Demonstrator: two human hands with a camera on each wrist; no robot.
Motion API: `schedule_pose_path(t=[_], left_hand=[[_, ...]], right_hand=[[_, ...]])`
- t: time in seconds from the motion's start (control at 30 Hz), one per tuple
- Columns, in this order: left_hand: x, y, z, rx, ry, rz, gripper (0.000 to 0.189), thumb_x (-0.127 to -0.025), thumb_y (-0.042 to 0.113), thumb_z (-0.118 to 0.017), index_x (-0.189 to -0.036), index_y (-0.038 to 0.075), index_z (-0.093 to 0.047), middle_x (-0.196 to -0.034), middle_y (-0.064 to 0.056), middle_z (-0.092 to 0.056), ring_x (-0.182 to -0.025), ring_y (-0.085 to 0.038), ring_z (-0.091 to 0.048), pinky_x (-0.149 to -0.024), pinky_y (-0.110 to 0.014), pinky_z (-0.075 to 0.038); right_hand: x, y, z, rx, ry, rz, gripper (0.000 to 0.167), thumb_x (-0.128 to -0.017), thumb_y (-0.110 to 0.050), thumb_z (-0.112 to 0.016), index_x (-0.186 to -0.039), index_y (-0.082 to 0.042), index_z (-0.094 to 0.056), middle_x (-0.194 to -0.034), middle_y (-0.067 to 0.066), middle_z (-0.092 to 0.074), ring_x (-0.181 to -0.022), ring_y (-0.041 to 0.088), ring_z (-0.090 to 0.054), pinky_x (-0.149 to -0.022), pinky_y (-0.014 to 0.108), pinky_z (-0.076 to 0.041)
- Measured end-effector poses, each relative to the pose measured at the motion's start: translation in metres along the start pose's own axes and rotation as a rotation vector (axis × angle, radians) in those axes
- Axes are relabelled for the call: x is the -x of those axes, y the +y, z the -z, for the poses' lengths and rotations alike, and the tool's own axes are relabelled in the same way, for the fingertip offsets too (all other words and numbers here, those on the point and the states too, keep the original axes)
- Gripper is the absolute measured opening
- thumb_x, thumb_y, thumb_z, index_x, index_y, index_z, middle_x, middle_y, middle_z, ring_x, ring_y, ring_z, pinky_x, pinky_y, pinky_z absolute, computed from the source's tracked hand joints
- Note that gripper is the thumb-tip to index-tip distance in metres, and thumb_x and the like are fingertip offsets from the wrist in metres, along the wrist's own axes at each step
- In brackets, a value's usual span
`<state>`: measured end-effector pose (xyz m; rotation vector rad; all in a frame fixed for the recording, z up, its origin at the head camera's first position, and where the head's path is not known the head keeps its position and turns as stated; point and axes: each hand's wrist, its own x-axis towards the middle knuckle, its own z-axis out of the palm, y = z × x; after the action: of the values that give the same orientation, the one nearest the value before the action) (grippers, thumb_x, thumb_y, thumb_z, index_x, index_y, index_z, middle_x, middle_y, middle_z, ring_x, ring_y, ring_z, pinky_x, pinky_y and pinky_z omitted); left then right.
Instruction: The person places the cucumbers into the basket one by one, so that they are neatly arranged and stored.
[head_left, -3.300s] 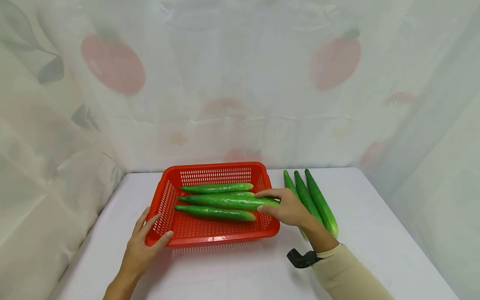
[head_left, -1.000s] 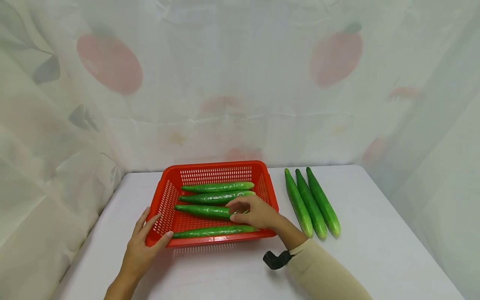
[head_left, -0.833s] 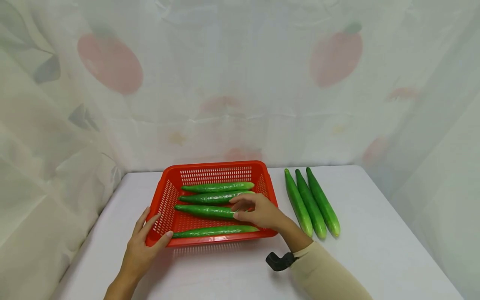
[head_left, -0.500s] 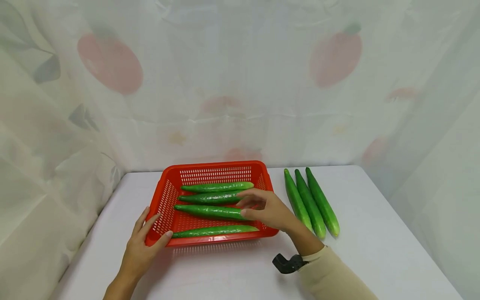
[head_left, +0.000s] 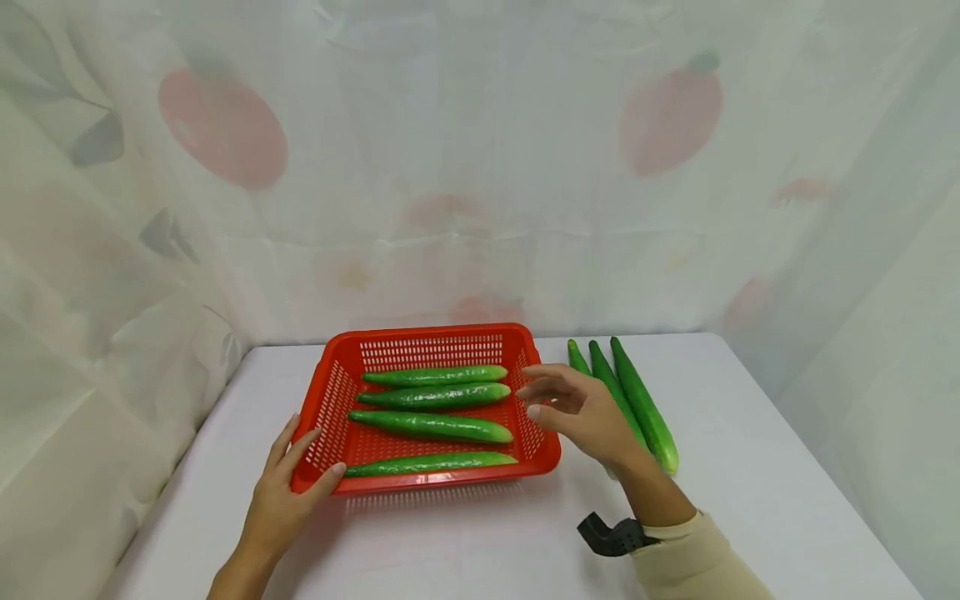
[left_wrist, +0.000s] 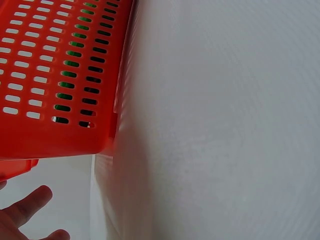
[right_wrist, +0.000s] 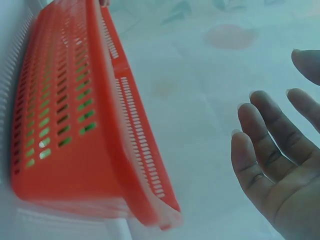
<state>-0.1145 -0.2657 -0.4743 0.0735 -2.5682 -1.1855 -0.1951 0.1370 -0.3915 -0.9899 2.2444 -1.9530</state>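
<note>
A red plastic basket (head_left: pixel 420 481) with slotted walls stands on the table, holding several green cucumbers (head_left: pixel 431 425) laid side by side crosswise. My left hand (head_left: pixel 281 500) rests at its front left corner, fingers spread over the left rim and thumb on the front rim. In the left wrist view, spread fingertips (left_wrist: pixel 44 192) show beyond the basket wall. My right hand (head_left: pixel 585 412) is raised past the basket's right rim, its fingers loosely bent and holding nothing. The right wrist view shows the palm and fingers (right_wrist: pixel 245 155) apart from the basket.
Three more cucumbers (head_left: pixel 645 408) lie lengthwise on the white table (head_left: pixel 750 467) to the right, partly hidden by the right hand. A pale printed curtain (head_left: pixel 465 167) hangs behind the table, with light sheets at both sides.
The cucumber that my right hand held 3.3 s ago has been let go in the basket, where one now lies along the front wall. The right hand has withdrawn rightward; the left stays.
</note>
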Motion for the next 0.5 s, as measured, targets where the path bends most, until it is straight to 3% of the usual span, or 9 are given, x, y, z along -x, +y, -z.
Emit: schedule_pose_path(t=[0.23,0.5], left_hand=[[0.0,-0.002,0.0,-0.003,-0.001,0.01,0.066,-0.085,0.036,-0.075,-0.14,0.011,-0.05,-0.157,0.009,-0.017,-0.138,-0.035,-0.025,-0.095,-0.066,-0.032],[0.0,-0.001,-0.001,-0.005,0.003,0.006,0.066,-0.085,0.036,-0.075,-0.14,0.01,-0.05,-0.157,0.006,-0.018,-0.138,-0.035,-0.025,-0.094,-0.066,-0.032]], right_hand=[[0.015,-0.005,0.02,0.017,0.081,0.04,0.041,-0.089,0.004,-0.064,-0.129,-0.002,-0.056,-0.11,0.019,-0.064,-0.1,0.032,-0.062,-0.079,0.037,-0.054],[0.034,-0.008,0.045,0.098,0.205,0.039,0.039,-0.089,0.005,-0.064,-0.128,0.001,-0.055,-0.11,0.023,-0.062,-0.1,0.026,-0.062,-0.082,0.028,-0.051]])
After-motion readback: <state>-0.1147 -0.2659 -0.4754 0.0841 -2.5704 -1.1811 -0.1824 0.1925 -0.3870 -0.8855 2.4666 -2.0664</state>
